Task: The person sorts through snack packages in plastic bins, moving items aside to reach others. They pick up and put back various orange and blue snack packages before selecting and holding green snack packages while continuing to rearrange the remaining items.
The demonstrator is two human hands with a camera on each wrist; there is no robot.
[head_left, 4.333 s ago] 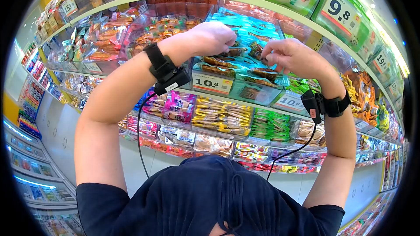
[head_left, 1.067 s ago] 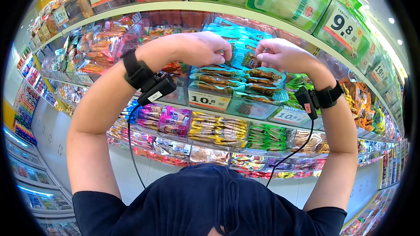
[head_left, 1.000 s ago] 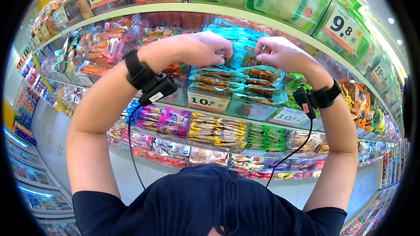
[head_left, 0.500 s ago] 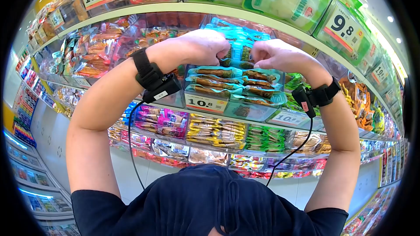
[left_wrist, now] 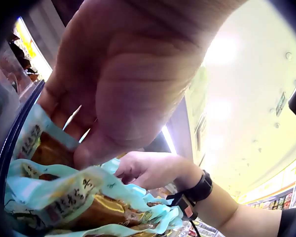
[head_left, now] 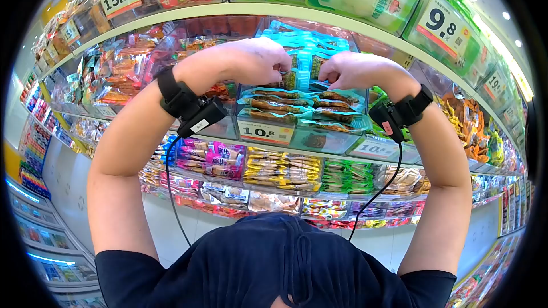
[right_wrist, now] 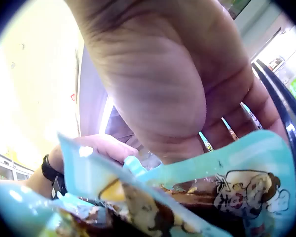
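Blue-edged clear snack packets (head_left: 274,105) with brown food inside lie in two columns in a clear plastic bin (head_left: 328,142). My left hand (head_left: 260,60) reaches over the left column, its fingers curled down. In the left wrist view, its thumb and fingers pinch an upright snack packet (left_wrist: 54,150). My right hand (head_left: 365,73) bends over the right column with curled fingers, gripping the edge of a packet there. Its fingertips are hidden behind a blue snack packet (right_wrist: 251,182) in the right wrist view. Further packets (head_left: 311,40) are stacked behind the hands.
A price tag (head_left: 265,132) sits on the bin's front. Neighbouring bins hold orange-brown packets (head_left: 128,60) at left and green packets (head_left: 379,100) at right. A shelf edge (head_left: 319,14) runs above, with yellow packets (head_left: 282,170) on a shelf below.
Since 4.3 seconds ago, the front packets have become neat rows and both hands have shifted left. Over the last half second, my right hand has moved slightly left and the left hand slightly left.
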